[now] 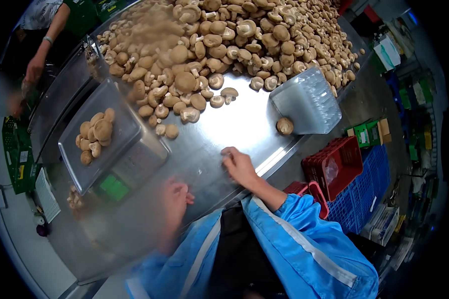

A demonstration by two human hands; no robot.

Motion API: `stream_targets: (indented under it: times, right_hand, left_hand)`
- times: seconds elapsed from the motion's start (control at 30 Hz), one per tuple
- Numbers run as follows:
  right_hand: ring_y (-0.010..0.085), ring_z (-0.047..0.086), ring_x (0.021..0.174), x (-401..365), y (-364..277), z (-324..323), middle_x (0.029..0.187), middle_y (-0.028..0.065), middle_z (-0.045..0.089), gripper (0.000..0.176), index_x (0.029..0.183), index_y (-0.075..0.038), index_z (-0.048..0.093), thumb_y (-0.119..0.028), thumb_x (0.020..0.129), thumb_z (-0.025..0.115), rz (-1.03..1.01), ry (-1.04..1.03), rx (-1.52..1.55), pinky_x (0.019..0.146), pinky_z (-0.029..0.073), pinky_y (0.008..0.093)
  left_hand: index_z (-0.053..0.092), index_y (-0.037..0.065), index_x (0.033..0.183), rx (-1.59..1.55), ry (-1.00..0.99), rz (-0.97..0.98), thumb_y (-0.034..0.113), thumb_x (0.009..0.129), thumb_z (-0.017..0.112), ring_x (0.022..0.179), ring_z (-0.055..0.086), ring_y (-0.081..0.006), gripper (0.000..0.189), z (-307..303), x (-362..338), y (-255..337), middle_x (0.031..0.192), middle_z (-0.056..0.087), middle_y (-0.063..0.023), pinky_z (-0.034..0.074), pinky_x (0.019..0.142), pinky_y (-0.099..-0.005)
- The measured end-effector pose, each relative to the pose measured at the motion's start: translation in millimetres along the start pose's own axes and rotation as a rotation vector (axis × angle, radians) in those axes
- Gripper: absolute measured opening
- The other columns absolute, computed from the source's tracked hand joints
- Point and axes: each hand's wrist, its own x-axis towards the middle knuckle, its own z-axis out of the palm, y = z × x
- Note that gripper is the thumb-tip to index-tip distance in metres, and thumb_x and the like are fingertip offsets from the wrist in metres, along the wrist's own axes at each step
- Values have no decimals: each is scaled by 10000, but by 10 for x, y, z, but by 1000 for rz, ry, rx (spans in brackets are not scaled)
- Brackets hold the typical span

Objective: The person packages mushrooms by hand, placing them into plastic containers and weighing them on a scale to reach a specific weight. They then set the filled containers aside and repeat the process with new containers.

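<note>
My left hand (177, 199) hovers over the near part of the steel table, hazy in the picture, its fingers loosely bent with nothing visible in them. Farther right, my right hand (240, 167) is also over the steel, empty, with thumb and fingers a little apart. Beyond both hands lies a large heap of brown shiitake mushrooms (185, 82). To the left, a clear plastic tray (119, 130) holding several shiitakes (103, 130) rests on a scale (147, 149) with a green display. A stack of clear plastic trays (309, 102) stands at the right edge, beside a single shiitake (285, 126).
Another person's arm (47, 42) reaches in at the upper left, near green crates (20, 154). Right of the table are a red crate (334, 164) and a blue pallet (356, 197). A paper sheet (47, 194) and some small mushrooms (75, 198) lie beyond the scale.
</note>
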Motion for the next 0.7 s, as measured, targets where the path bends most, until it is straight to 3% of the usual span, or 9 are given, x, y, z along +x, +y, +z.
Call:
stream_targets:
  times: [0.07, 0.13, 0.27, 0.37, 0.5, 0.57, 0.6, 0.7]
  right_hand:
    - [290, 638, 575, 82, 66, -107, 703, 148, 666, 242, 1136, -9, 591, -140, 950, 510, -60, 117, 85, 589, 510, 381]
    - [92, 502, 466, 153, -12, -264, 727, 69, 626, 283, 1240, 6, 540, -112, 996, 461, 47, 103, 163, 439, 416, 258]
    - [94, 496, 471, 347, 105, -389, 720, 71, 622, 308, 1265, 18, 530, -74, 986, 438, 91, 101, 114, 438, 411, 256]
    - [104, 505, 475, 416, 137, -292, 706, 79, 617, 311, 1253, 34, 539, -66, 978, 434, 150, 22, 121, 454, 427, 270]
    - [116, 513, 471, 714, -76, -154, 689, 82, 608, 307, 1227, 56, 553, -58, 974, 422, 173, 71, 164, 449, 434, 279]
    - [188, 596, 528, 1020, -61, -116, 678, 136, 627, 286, 1168, 60, 578, -63, 959, 426, 135, 125, 150, 549, 492, 331]
    - [225, 637, 557, 1179, -67, -111, 672, 163, 636, 278, 1138, 62, 591, -66, 952, 428, 115, 153, 142, 599, 520, 357]
    - [202, 589, 472, 1626, -267, -163, 630, 145, 619, 276, 1121, 54, 597, -84, 962, 418, 126, 217, 277, 510, 481, 359]
  left_hand:
    - [239, -1, 1419, -144, -59, -7, 62, 947, 542, 550, 627, -188, 565, 247, 51, 220, 985, 611, -168, 510, 420, -277]
    - [172, -8, 1451, -188, -132, -31, 57, 969, 489, 549, 629, -221, 581, 413, 170, 344, 991, 611, -186, 517, 441, -297]
    - [147, 10, 1461, -330, -196, -170, 48, 983, 435, 592, 644, -264, 559, 518, 380, 444, 1061, 583, -219, 526, 463, -313]
    - [157, 35, 1460, -499, -113, -123, 40, 977, 426, 635, 649, -286, 553, 536, 441, 353, 1105, 560, -233, 518, 466, -313]
    - [152, -6, 1477, -513, -39, -117, -31, 889, 432, 627, 622, -246, 652, 525, 624, 532, 1142, 571, -250, 470, 452, -280]
    - [174, -25, 1471, -535, -18, -133, -51, 862, 438, 613, 610, -235, 664, 530, 936, 734, 1156, 572, -246, 442, 438, -266]
    - [225, -32, 1445, -564, 1, -102, -50, 870, 439, 610, 607, -229, 614, 557, 1125, 756, 1131, 583, -237, 434, 437, -261]
    - [368, -52, 1341, -568, 31, -28, -55, 903, 425, 590, 576, -196, 442, 671, 1714, 831, 1051, 602, -201, 411, 436, -252]
